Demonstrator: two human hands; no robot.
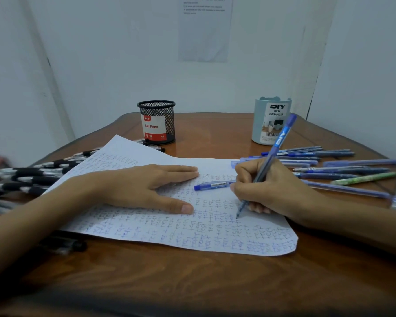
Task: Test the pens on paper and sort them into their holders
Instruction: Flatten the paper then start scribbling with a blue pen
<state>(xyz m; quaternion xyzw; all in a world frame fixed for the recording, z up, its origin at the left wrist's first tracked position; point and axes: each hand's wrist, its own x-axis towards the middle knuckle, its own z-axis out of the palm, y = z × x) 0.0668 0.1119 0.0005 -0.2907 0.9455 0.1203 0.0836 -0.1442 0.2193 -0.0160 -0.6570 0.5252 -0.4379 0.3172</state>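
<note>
Tabletop (192, 282): bare at 6 o'clock, before the paper (146, 232); I see free room there.
Black pens (32, 177): heaped at 9 o'clock against the paper, barring that side.
Blue pens (341, 170): strewn at 3 o'clock.
Holders: open lane at 12 o'clock between mesh holder (157, 122) and pale organizer (272, 121).
Loose pen (213, 186): lies between left hand (142, 186) and right hand (268, 188), whose writing pen (280, 138) juts up.

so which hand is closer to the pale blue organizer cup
Right. The right hand writes in front of the organizer cup; the left hand lies flat on the paper, farther left.

"Ball Pens" mesh holder (156, 122), "DIY" organizer (272, 121)
</note>
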